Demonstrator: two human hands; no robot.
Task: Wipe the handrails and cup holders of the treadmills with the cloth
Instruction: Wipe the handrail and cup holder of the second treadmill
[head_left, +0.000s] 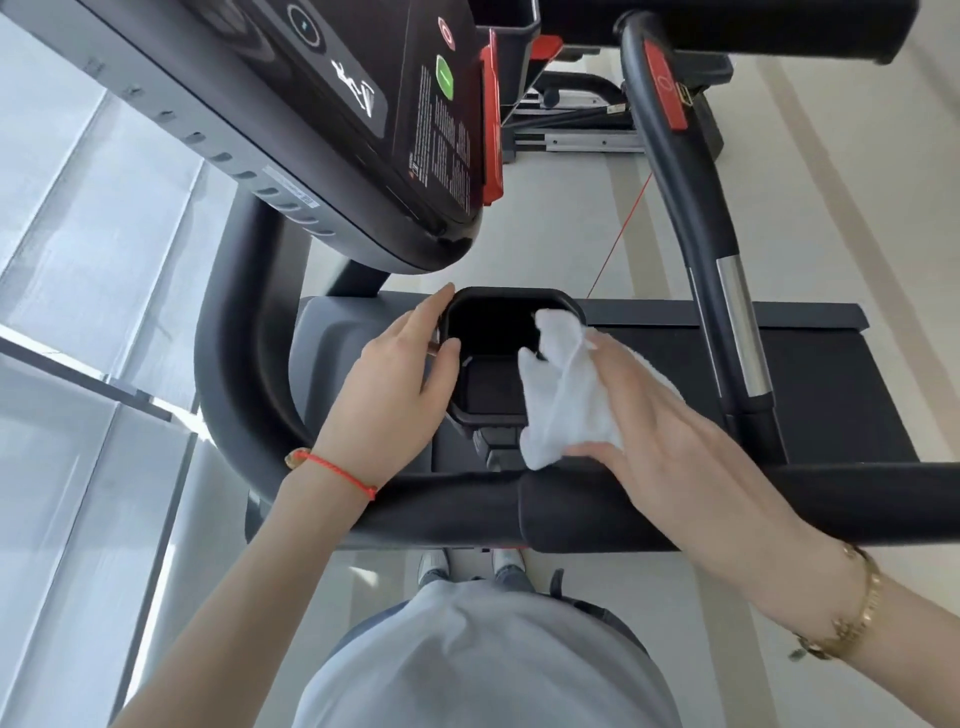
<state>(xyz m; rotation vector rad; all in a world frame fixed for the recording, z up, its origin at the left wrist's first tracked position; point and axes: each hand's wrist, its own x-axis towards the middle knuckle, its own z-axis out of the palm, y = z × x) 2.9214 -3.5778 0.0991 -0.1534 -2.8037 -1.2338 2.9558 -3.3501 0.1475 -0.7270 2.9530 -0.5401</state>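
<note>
— Two hands at the cup holder, mouth facing up, long axis twelve to six?
— Yes. Left hand at nine, fingers relaxed, resting on rim. Right hand at three, gripping white cloth against inner wall. Handrail just below, running nine to three.

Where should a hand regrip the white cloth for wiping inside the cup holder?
Probably at the bunched lower end of the cloth, coming from the right, where the right hand already pinches it. Its loose upper flap drapes over the cup holder rim, free to wipe. The left hand steadies the left rim.
</note>
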